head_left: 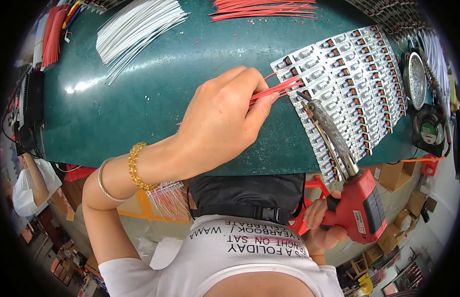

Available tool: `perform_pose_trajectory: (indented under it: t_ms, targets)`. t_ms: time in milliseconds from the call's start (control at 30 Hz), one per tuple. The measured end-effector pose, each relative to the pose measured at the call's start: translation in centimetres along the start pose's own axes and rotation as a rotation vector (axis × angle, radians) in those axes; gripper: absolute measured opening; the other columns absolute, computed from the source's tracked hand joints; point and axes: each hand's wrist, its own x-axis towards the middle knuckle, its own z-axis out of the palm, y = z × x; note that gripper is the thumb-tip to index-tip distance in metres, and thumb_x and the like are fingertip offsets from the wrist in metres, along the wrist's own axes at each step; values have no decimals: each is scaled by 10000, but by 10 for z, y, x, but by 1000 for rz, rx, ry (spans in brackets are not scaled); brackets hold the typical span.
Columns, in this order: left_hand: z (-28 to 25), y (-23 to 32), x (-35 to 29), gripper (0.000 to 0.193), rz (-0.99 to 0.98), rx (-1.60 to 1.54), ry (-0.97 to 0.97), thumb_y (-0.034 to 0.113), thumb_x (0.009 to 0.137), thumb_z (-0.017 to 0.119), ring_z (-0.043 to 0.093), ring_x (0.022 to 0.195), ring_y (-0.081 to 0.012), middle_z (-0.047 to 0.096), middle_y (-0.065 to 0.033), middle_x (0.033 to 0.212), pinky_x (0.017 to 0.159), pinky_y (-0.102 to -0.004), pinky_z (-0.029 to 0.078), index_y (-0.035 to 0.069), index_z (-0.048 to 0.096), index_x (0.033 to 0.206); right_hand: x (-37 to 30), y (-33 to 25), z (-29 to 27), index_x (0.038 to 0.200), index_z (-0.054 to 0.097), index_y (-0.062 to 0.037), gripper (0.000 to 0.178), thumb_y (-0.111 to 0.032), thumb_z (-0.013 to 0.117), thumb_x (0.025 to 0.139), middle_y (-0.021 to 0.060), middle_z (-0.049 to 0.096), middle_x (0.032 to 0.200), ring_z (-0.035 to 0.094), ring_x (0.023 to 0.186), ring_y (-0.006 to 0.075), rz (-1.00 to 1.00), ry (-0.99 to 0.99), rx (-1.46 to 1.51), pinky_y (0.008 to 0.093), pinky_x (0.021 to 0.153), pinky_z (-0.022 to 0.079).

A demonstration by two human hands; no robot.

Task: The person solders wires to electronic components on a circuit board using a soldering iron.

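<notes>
white shirt (183,272): rows of printed capitals (255,241), mostly dark, some reddish, upside down in this view. red gun-shaped tool (359,203): small pale label (359,222) on its side, print too small to read. black fan (419,123): round green-and-white hub label (429,133), lettering likewise too small.

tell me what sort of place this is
Probably an electronics assembly workshop: the right hand holds what looks like a red soldering gun, rows of small identical parts cover part of the green bench, and cut white wires lie bundled farther back.
</notes>
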Motion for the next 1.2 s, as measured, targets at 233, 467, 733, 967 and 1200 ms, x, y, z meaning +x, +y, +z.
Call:
perform_pose_trajectory:
  t_ms: [233, 467, 733, 967, 1200]
  targets:
    - [3, -2, -2, 117, 26, 27, 2, 48, 832, 681, 559, 562, -210, 586, -124, 703, 509, -315, 432, -23, 594, 798, -6, 4, -2, 1177, 421, 7, 869, -735, 569, 750, -21, 430, 510, 428, 407, 126, 29, 41, 45, 250, 453, 378]
    - [4, -2, -4, 107, 53, 57, 20, 20, 819, 675, 555, 553, -220, 579, -123, 707, 499, -316, 432, -19, 578, 799, -9, 12, -7, 1147, 429, -3, 829, -718, 583, 757, -20, 437, 513, 421, 406, 119, 14, 42, 48, 250, 443, 363]
    - [7, -4, -7, 108, 61, 90, 23, 11, 816, 673, 549, 550, -224, 571, -125, 703, 498, -321, 429, -24, 573, 797, -10, 18, -9, 1290, 396, 30, 950, -735, 568, 753, -20, 427, 507, 413, 409, 115, 16, 39, 38, 247, 444, 362]
    - [-4, -5, -2, 122, 332, 189, 171, 7, 757, 656, 576, 570, -317, 569, -133, 702, 506, -404, 461, -6, 539, 790, -2, 4, 4, 1279, 386, 37, 914, -717, 543, 788, -22, 419, 504, 406, 398, 108, -47, 67, 67, 242, 431, 360]
    - [-2, 28, -22, 55, 33, 111, 245, -4, 784, 691, 489, 532, -156, 578, -61, 666, 476, -272, 372, 6, 637, 776, -5, 6, -7, 1268, 394, 49, 896, -703, 535, 802, -16, 438, 497, 403, 375, 104, -116, 105, 120, 241, 398, 354]
